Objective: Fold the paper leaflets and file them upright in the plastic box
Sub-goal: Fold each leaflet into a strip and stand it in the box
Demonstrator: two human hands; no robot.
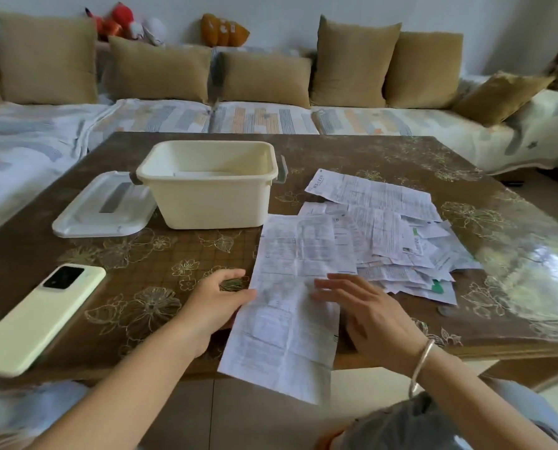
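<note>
I read the leaflet (284, 336) as lying lengthwise away from me on the counter (141, 254) — near end overhanging the edge, far end toward the box (212, 203). Right hand (365, 310) lies flat, fingers spread on its right side. Left hand (215, 300) is curled at the left edge, thumb on it — pinching or not, I cannot tell. The paper is white, creased and densely printed.

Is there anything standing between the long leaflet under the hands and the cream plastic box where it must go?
Nothing visible does. Only bare table lies between the long leaflet and the plastic box, whose lid lies off to its left. The pile of leaflets sits to the right, outside that path.
</note>
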